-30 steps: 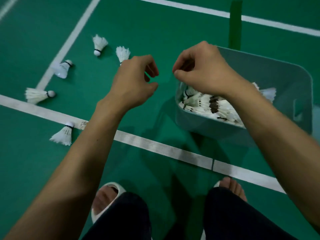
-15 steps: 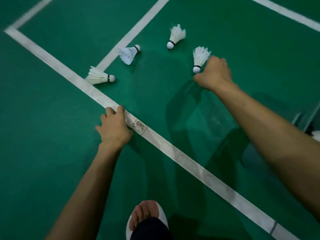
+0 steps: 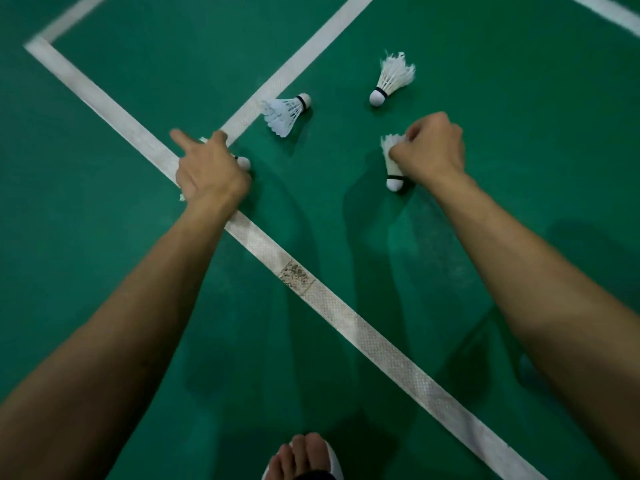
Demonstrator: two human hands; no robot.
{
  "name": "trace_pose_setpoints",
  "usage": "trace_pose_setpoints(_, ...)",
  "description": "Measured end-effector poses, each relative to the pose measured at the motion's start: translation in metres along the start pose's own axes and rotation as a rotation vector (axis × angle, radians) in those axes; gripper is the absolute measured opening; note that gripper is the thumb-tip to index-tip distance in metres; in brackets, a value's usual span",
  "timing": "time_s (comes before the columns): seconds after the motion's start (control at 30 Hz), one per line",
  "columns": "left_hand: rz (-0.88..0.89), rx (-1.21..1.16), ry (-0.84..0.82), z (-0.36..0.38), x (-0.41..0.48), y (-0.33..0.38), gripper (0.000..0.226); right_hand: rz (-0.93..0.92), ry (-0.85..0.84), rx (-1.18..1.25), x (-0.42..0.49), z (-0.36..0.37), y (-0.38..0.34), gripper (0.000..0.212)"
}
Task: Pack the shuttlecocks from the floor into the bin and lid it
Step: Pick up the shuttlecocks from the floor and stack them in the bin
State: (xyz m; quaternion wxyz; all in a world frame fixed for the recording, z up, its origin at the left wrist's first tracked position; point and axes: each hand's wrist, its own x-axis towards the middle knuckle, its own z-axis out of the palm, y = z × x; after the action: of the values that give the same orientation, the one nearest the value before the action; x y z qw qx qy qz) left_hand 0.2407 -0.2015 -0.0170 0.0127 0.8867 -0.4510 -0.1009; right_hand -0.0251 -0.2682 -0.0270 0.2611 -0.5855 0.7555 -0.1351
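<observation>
My right hand (image 3: 431, 147) pinches the feathers of a white shuttlecock (image 3: 393, 168), whose cork points toward me just above the green floor. My left hand (image 3: 207, 168) grips shuttlecocks: one cork (image 3: 243, 162) pokes out to the right of the hand and feather tips show at its lower left, with the index finger stretched out. Two more shuttlecocks lie on the floor beyond: one on its side (image 3: 285, 112) by the white line, one farther right (image 3: 391, 79). The bin and its lid are out of view.
White court lines (image 3: 311, 289) cross the green floor and meet under my left hand. My foot in a white slipper (image 3: 304, 459) stands at the bottom edge.
The view swung left from the bin to the floor. My left hand picked up the shuttlecock at the line and moved to another at the corner; my right hand closed on a shuttlecock's feathers.
</observation>
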Motion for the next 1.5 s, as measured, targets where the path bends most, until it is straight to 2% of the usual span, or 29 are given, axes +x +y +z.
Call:
trace_pose_setpoints(0.07,-0.025,-0.01,0.034,0.011,-0.002,-0.003,0.033,-0.011,-0.009,0.054,-0.007,-0.002,0.0,0.021)
trace_pose_setpoints(0.13,-0.041,-0.043,0.103,0.018,-0.01,-0.006,0.026,0.005,-0.027,0.137,-0.012,-0.01,0.001,0.019)
trace_pose_setpoints(0.27,-0.094,-0.183,0.171,0.006,-0.029,0.008,0.034,0.065,-0.051,0.302,-0.024,-0.043,0.006,0.031)
trace_pose_setpoints(0.37,0.0,-0.383,0.149,-0.015,-0.064,0.046,0.043,0.073,-0.011,0.307,-0.038,-0.081,0.011,0.019)
trace_pose_setpoints(0.47,0.178,-0.643,0.08,-0.028,-0.118,0.098,0.047,0.1,0.109,0.256,-0.056,-0.124,0.021,0.016)
trace_pose_setpoints(0.57,0.275,-0.879,-0.083,-0.034,-0.174,0.142,0.047,0.101,0.31,0.211,-0.087,-0.172,0.042,0.02)
trace_pose_setpoints(0.63,0.371,-0.932,-0.174,-0.04,-0.211,0.161,0.039,0.089,0.428,0.195,-0.116,-0.21,0.064,0.028)
trace_pose_setpoints(0.7,0.455,-0.944,-0.237,-0.05,-0.251,0.179,0.038,0.089,0.476,0.195,-0.147,-0.247,0.092,0.029)
trace_pose_setpoints(0.77,0.495,-1.034,-0.297,-0.062,-0.289,0.201,0.033,0.118,0.451,0.264,-0.178,-0.282,0.123,0.017)
trace_pose_setpoints(0.83,0.512,-1.134,-0.374,-0.071,-0.322,0.228,0.03,0.191,0.381,0.394,-0.209,-0.31,0.158,0.017)
trace_pose_setpoints(0.93,0.588,-1.21,-0.58,-0.075,-0.373,0.267,0.048,0.334,0.295,0.515,-0.256,-0.333,0.221,0.017)
trace_pose_setpoints(0.97,0.606,-1.189,-0.646,-0.072,-0.389,0.278,0.048,0.386,0.275,0.531,-0.27,-0.336,0.243,0.017)
trace_pose_setpoints(1.13,0.557,-1.089,-0.837,-0.044,-0.442,0.294,0.02,0.608,0.084,0.548,-0.308,-0.314,0.318,0.014)
trace_pose_setpoints(1.23,0.471,-1.043,-0.866,-0.035,-0.444,0.289,0.01,0.625,-0.042,0.521,-0.31,-0.289,0.316,0.014)
trace_pose_setpoints(1.3,0.468,-0.991,-0.856,-0.029,-0.44,0.286,0.011,0.6,-0.087,0.491,-0.306,-0.274,0.313,0.016)
trace_pose_setpoints(1.4,0.454,-0.961,-0.832,-0.024,-0.432,0.286,0.011,0.571,-0.119,0.395,-0.297,-0.258,0.313,0.012)
trace_pose_setpoints(1.5,0.389,-0.987,-0.838,-0.02,-0.426,0.292,0.008,0.602,-0.128,0.425,-0.286,-0.245,0.316,0.009)
